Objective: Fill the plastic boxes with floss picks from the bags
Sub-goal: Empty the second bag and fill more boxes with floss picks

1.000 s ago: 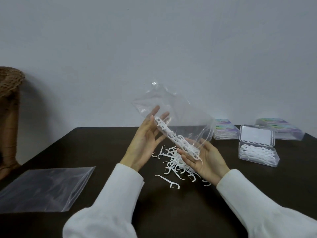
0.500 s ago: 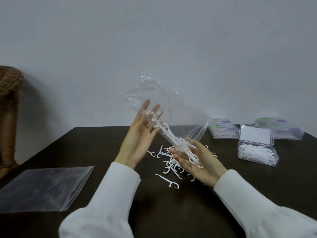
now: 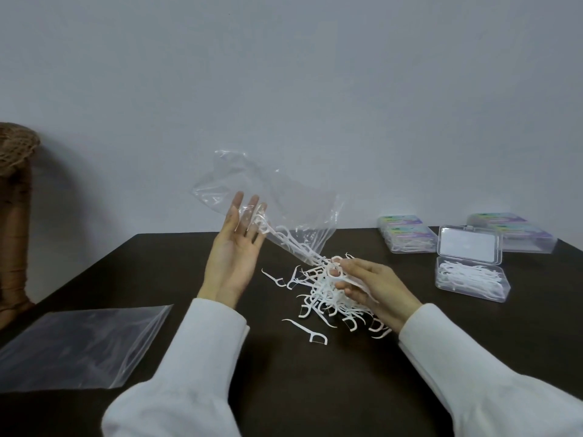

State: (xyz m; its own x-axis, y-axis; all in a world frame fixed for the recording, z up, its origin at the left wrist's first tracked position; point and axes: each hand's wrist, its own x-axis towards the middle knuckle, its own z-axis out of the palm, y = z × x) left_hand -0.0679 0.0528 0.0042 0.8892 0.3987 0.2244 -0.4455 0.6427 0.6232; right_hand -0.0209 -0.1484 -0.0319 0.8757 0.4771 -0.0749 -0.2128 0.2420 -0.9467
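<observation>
1. Two hands working: left hand, fingers straight, is propping the tilted bag so floss picks are sliding onto the table.
2. Right hand is seemingly pinching picks at the mouth; the open box is waiting to the right.

2 bags, 4 boxes, 2 hands

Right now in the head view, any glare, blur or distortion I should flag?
Head view: soft, dim light; glare streaks on the held bag and the flat bag; motion blur on the floss picks sliding out; a soft shadow on the wall beside the wicker stand; wide-angle stretch on the sleeves at the bottom corners.
</observation>
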